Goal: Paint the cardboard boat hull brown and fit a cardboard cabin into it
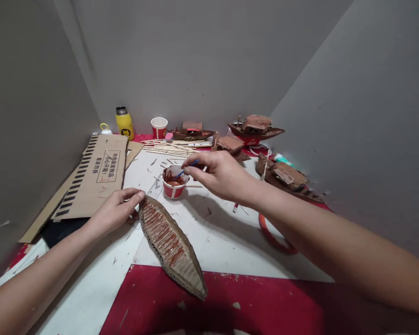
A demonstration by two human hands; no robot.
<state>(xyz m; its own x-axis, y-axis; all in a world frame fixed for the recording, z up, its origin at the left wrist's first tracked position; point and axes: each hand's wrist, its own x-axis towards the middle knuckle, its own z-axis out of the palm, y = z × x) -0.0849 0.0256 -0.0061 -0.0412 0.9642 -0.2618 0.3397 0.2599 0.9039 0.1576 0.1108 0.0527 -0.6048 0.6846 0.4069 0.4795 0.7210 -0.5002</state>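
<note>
My left hand (124, 204) pinches the far tip of a cardboard model boat (169, 242), which tilts down toward me. Reddish-brown paint streaks most of the boat's ribbed inside; the near end is bare cardboard. Between the fingertips of my right hand (216, 174) is a thin blue paintbrush (188, 168). The brush's lower end dips into a red and white paper cup (174, 190) with brown paint inside, so its tip is hidden. The cup stands on white paper just beyond the boat.
Finished-looking brown model boats (258, 124) stand at the back and right. Thin wooden sticks (171, 148) lie behind the cup. A yellow bottle (125, 124) and another paper cup (159, 126) stand at the back. Flat cardboard (91, 186) lies left; a tape ring (270, 237) lies under my right arm.
</note>
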